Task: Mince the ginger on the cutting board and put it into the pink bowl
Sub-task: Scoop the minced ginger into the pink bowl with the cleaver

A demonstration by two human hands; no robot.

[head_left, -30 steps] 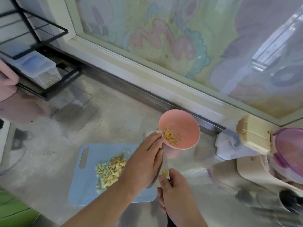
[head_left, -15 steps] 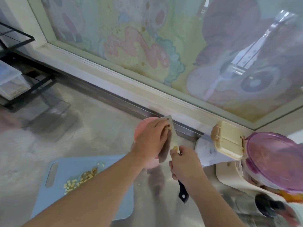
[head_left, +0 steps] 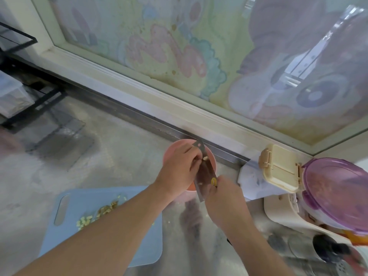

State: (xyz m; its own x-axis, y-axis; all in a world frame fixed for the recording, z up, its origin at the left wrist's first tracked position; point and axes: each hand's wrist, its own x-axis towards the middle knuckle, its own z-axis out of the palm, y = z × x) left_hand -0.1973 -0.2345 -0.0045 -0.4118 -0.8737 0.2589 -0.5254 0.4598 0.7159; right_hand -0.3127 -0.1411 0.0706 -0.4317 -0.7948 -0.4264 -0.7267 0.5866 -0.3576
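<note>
now our right hand [head_left: 223, 198] grips the cleaver [head_left: 205, 174] tilted over the pink bowl [head_left: 169, 154], so our left hand's [head_left: 179, 170] curled fingers scrape off clinging ginger bits [head_left: 205, 158].

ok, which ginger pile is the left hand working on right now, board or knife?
The bits stuck on the knife blade, held over the pink bowl; the left hand fingers touch them. The bigger ginger pile lies untouched on the blue cutting board.

pink bowl [head_left: 169, 154] mostly hidden behind left hand [head_left: 179, 170], knife handle unseen
</note>
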